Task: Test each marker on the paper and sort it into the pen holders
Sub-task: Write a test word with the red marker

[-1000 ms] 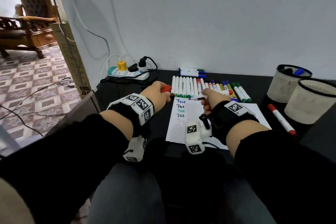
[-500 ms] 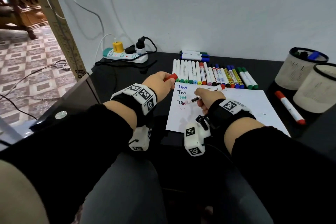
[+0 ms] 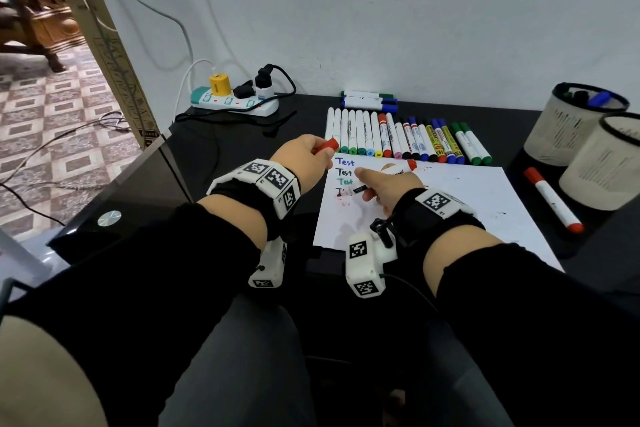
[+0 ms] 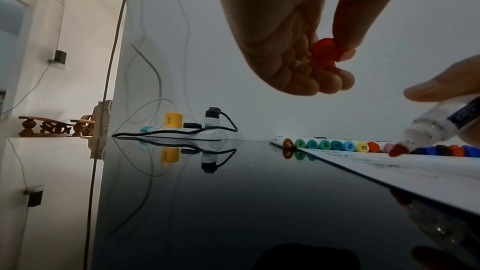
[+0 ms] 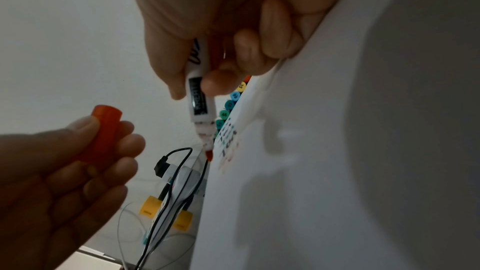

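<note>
Since a second ago, the right hand (image 3: 388, 189) has brought its gripped red marker (image 5: 200, 102) down to the paper (image 3: 450, 204); the left hand (image 3: 304, 158) pinches the red cap (image 4: 324, 51) mid-frame.

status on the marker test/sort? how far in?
Early. Done: three full "Test" lines and a partly hidden fourth on the paper; a few markers stand in the far pen holder. In hand: right hand holds the uncapped red marker, tip at the sheet above faint red marks; left hand holds its red cap. Left: the long marker row, plus one red marker by the holders.
</note>
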`<state>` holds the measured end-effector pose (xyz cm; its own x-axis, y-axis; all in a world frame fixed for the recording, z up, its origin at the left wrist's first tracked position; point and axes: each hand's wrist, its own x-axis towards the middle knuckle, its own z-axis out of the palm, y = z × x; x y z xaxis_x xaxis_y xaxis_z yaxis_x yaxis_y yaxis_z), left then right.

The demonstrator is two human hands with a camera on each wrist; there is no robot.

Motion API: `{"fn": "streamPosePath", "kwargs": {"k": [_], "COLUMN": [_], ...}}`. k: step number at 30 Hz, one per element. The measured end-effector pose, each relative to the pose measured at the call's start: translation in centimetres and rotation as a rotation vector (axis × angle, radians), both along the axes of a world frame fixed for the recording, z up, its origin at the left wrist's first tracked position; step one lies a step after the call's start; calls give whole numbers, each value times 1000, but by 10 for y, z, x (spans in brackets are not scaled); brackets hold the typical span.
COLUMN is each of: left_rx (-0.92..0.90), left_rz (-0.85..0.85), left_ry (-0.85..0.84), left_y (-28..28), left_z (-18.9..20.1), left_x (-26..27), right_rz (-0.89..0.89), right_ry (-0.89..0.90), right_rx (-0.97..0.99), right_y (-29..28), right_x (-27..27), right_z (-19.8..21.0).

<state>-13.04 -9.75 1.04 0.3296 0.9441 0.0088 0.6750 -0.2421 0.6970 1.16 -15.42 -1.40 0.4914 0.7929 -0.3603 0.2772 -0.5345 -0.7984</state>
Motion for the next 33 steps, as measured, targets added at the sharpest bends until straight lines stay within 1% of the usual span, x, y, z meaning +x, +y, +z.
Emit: {"fn": "streamPosePath", "kwargs": {"k": [3, 8, 16, 25, 30, 33], "left_rx": [-2, -24, -21, -22, -32, -38], "left_rz": [-12, 4, -3, 4, 0, 1], "left_ry": [9, -9, -16, -12, -4, -9], "left_y": [0, 3, 2, 1, 1, 1], "left_z": [-2, -3, -5, -4, -4, -4], "left_x": [3, 2, 3, 3, 4, 4], "right_rz": [49, 82, -23, 46, -14, -21], "right_ry": [-41, -75, -46, -61, -41, -43], "right_rx": [-11, -54, -1, 21, 61, 51], "right_y": [0, 3, 3, 0, -2, -1], "right_x": [0, -3, 0, -4, -3, -4], "right_z": [2, 6, -1, -1, -2, -2]}}
